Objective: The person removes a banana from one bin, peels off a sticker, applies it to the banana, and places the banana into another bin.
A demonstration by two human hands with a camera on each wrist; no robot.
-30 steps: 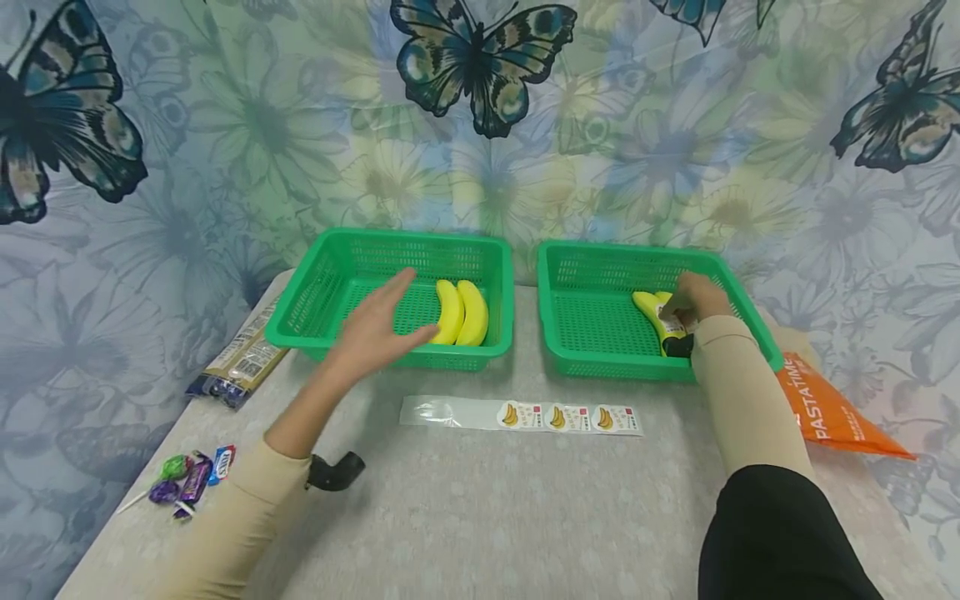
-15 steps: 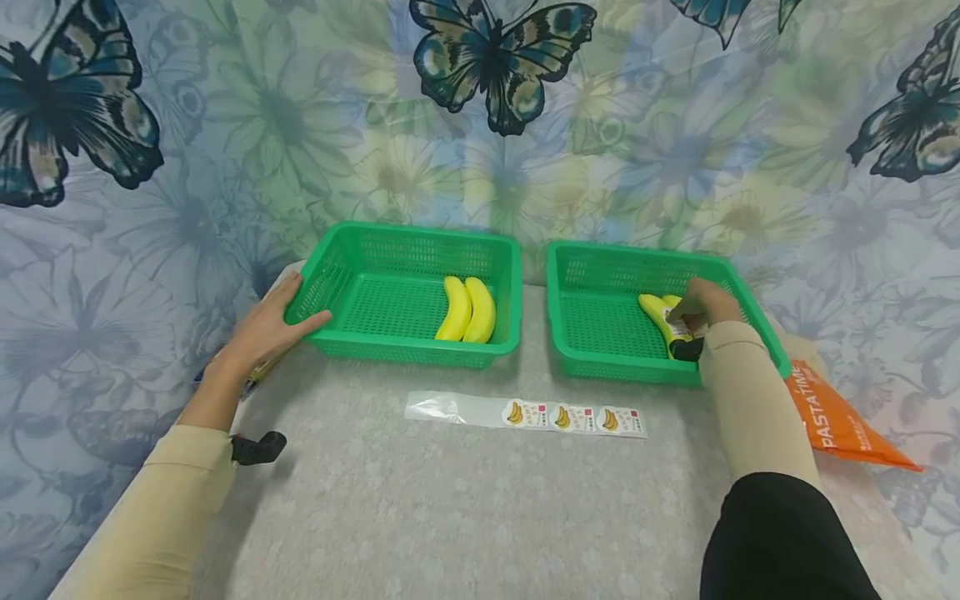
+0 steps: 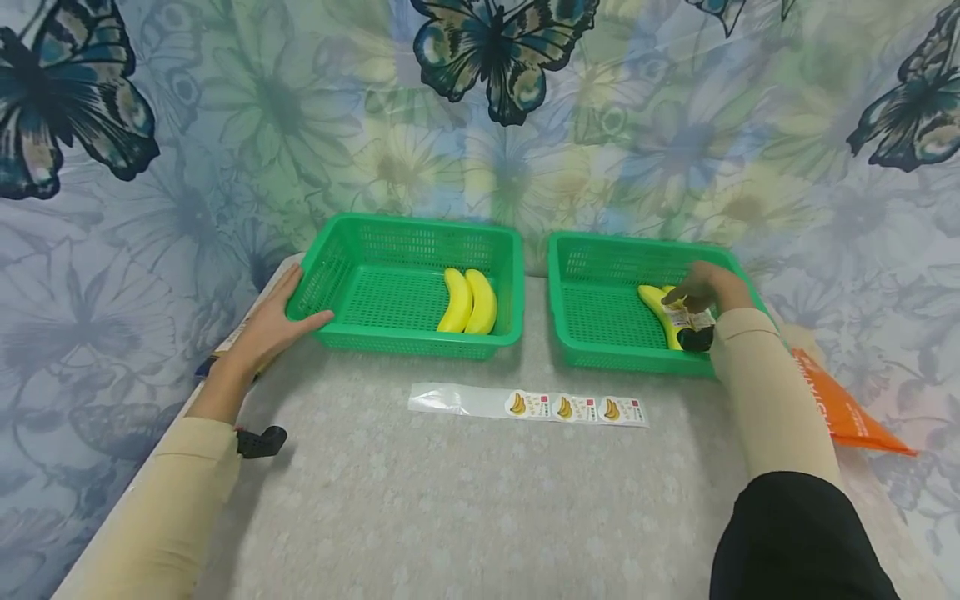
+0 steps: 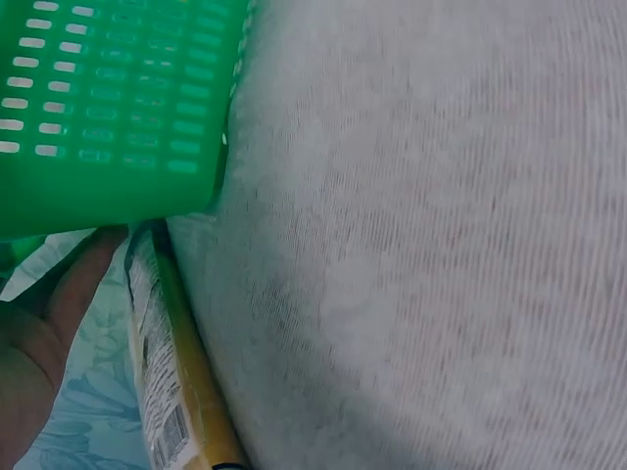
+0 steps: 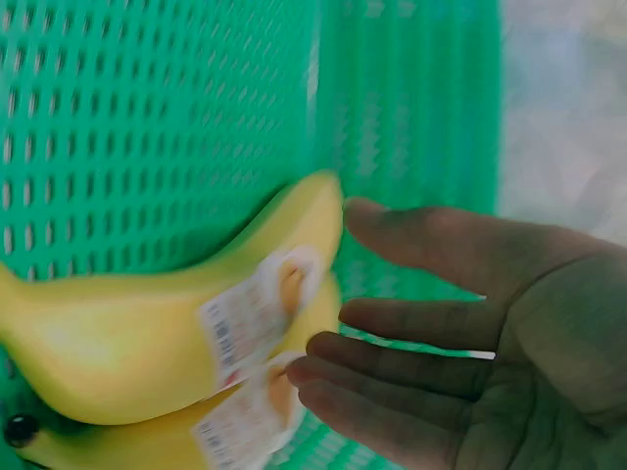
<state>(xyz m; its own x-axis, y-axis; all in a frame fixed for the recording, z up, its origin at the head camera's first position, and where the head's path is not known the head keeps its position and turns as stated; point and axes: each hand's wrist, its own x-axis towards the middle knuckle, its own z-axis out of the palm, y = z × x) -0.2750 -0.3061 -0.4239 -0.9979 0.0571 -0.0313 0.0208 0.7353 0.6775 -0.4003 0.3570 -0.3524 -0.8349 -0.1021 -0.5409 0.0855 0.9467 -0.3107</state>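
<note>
My left hand [image 3: 270, 329] rests at the left end of the left green basket [image 3: 408, 342], fingers along its outer side and thumb stretched across the front corner. Two plain yellow bananas [image 3: 482, 304] lie side by side at that basket's right end. Inside the right green basket [image 3: 622, 357], my right hand [image 5: 470, 333] is spread with fingers extended, fingertips right at the ends of two bananas [image 5: 118, 338]. Each of these bananas bears a white sticker [image 5: 250, 313] with a barcode and banana picture. From the head view, the right hand partly hides them.
A clear strip with several banana stickers [image 3: 573, 407] lies on the table in front of the baskets. An orange bag [image 3: 855, 412] sits beyond the right basket. By the left hand lies a long gold packet [image 4: 181, 372], partly under the basket's edge in the left wrist view.
My left hand has moved left from over the left basket to its left end. The right hand has lifted and loosened from the labelled bananas, uncovering their stickers.
</note>
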